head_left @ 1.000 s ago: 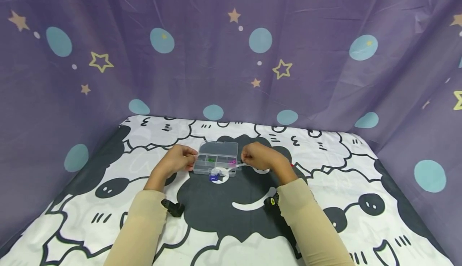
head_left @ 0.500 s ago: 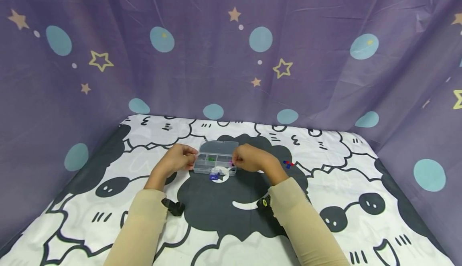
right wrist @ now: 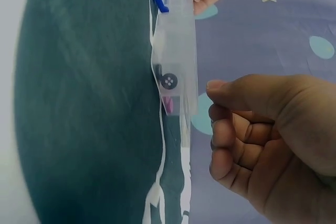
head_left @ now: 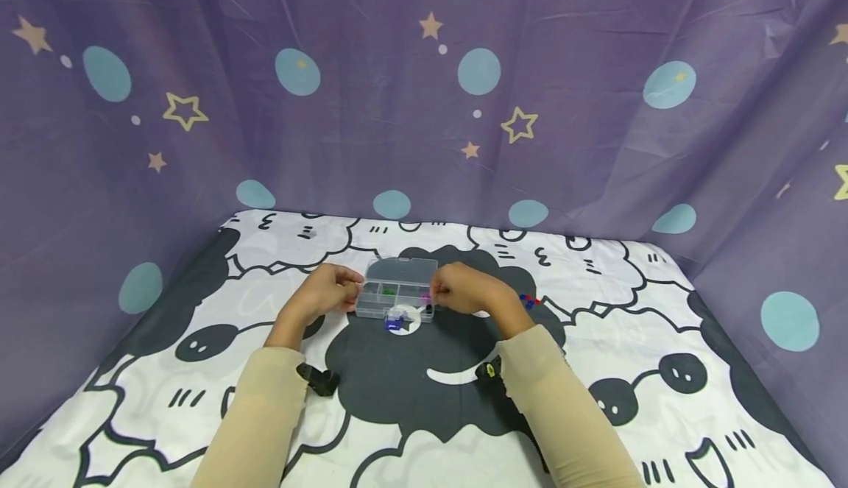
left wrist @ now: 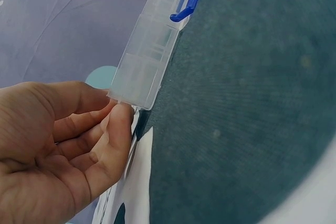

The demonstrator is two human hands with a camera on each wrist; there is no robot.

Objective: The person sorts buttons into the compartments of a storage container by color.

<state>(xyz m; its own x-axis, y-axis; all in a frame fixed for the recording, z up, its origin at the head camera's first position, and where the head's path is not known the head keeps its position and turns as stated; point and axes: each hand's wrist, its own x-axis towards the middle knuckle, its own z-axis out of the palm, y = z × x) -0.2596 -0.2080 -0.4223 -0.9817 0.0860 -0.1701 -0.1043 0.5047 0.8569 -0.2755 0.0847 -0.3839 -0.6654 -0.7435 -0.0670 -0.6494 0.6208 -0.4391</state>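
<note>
Left hand (head_left: 324, 291) grips left end of clear plastic compartment box (head_left: 369, 312), lid (head_left: 400, 272) raised, apparently steadying it between hands. Blue plastic latch (head_left: 394, 323) at front. Round black four-hole button (right wrist: 169, 81) shows through right end. Right hand (head_left: 458, 288) just beside, grip narrow, nothing visible inside. Small red and blue pieces (head_left: 528, 302) farther right.

Purple curtain (head_left: 397, 142) w/ stars (head_left: 430, 26) & pale-blue ovals (head_left: 479, 71) hangs at back & both sides, lightly creased. B&W cartoon-print cloth (head_left: 397, 392) spread flat below. Light fairly even.
</note>
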